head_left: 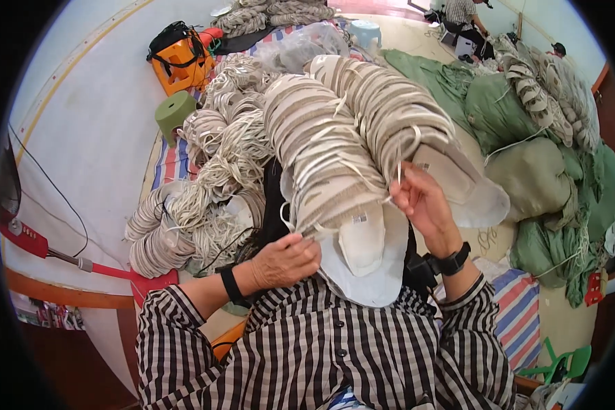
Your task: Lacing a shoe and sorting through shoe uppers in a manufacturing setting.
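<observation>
Two long rows of nested beige shoe uppers with white laces lie over my lap, a left row [314,147] and a right row [389,102]. At the near end of the left row, a shoe upper shows its pale lining [362,249]. My left hand [287,263] is closed in a pinch at that upper's left edge, apparently on a white shoelace. On the other side, my right hand [424,198] pinches a white shoelace [399,171], whose end sticks up above the fingers. Another upper [458,188] spreads its pale lining beside my right hand.
Bundled uppers and loose laces [225,164] are heaped at the left, near a green stool [173,113] and an orange chair [181,65]. Green sacks [506,109] fill the right side. Another person [466,24] sits far back. A small green chair [570,362] stands at the lower right.
</observation>
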Available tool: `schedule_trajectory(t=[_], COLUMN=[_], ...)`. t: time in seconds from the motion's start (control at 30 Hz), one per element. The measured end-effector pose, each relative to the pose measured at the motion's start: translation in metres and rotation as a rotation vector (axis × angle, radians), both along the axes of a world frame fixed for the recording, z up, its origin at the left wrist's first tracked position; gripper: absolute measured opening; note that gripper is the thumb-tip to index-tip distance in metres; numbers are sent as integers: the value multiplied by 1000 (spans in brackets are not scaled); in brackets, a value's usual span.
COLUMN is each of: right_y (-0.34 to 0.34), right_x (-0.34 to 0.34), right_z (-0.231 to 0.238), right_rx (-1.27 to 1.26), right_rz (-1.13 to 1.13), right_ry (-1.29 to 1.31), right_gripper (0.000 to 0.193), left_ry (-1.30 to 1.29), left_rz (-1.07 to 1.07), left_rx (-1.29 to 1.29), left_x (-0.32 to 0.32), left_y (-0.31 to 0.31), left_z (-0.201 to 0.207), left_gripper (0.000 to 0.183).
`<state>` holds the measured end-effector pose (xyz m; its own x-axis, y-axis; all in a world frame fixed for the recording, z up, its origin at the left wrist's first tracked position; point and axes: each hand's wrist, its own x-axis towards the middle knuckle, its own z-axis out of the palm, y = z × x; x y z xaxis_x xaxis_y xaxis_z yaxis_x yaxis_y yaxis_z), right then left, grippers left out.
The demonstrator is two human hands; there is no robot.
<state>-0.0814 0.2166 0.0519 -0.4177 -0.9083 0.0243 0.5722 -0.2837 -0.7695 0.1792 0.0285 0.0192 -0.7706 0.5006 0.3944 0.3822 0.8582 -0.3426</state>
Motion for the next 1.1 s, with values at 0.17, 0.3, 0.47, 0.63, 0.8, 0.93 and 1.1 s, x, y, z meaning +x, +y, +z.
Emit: schedule_trajectory(t=[0.17, 0.3, 0.47, 0.63, 0.8, 0.93, 1.1], right_y=[-41, -52, -6, 23, 57, 90, 92], right_x=[-4, 13, 51, 69, 46, 32, 34], right_z=[25, 47, 29, 38, 60, 73, 84], right_rx=[215, 256, 152, 29, 4, -5, 89], right_rz=[6, -142, -293, -429, -1210, -1256, -1046], right_ry=[260, 174, 366, 530, 422, 505, 566], right_gripper=[17, 7, 10, 10, 29, 37, 14], left_ry=[55, 25, 90, -154, -944, -789, -850], left_rz=[81, 89, -15, 393, 278, 94, 64], left_rx=[11, 198, 867, 1996, 2249, 2058, 2038], left_x=[24, 15, 24, -5, -98, -144, -162], left_y=[3, 16, 33, -9, -1, 39, 52], left_z=[-5, -1, 46, 30, 22, 27, 11], left_gripper=[24, 28, 44, 46, 32, 54, 67])
